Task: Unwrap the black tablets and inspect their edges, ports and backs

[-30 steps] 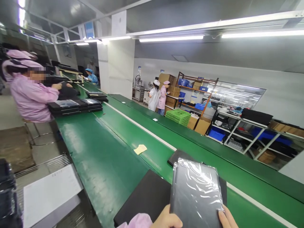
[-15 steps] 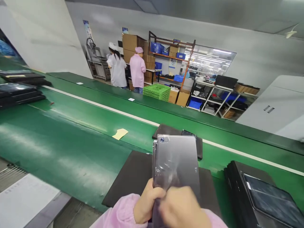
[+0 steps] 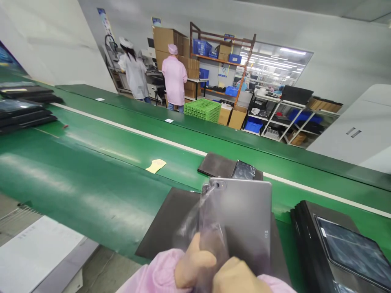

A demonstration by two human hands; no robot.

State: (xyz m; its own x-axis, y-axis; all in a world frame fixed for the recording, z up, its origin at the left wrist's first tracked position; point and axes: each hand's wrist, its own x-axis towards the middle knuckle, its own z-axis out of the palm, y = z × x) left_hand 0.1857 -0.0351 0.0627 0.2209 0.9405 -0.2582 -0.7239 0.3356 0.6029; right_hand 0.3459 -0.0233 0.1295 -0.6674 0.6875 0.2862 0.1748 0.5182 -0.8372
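Note:
A grey tablet (image 3: 244,219) stands upright before me, its back and corner camera towards me. Loose clear plastic film (image 3: 210,228) hangs crumpled along its left side, still near the camera corner. My left hand (image 3: 195,262) is closed at the tablet's lower left edge, with film over and around it. My right hand (image 3: 240,278) is closed low in front of the tablet, beside the bunched film; its fingertips are hidden. Under the tablet lies a dark foam mat (image 3: 168,224). Behind it, a small dark wrapped device (image 3: 243,170) rests on another dark pad (image 3: 217,165).
A stack of dark pads (image 3: 301,228) carries another tablet (image 3: 351,248) at right. More stacks (image 3: 27,116) sit at far left on the green conveyor belt (image 3: 91,179). A yellow paper (image 3: 156,165) lies mid-belt. Two co-workers (image 3: 174,77) stand beyond, near a green crate (image 3: 202,110).
The tablet has turned and shifted right, showing more of its back. The film has come loose from its face and bunched leftward. My right hand has moved slightly lower.

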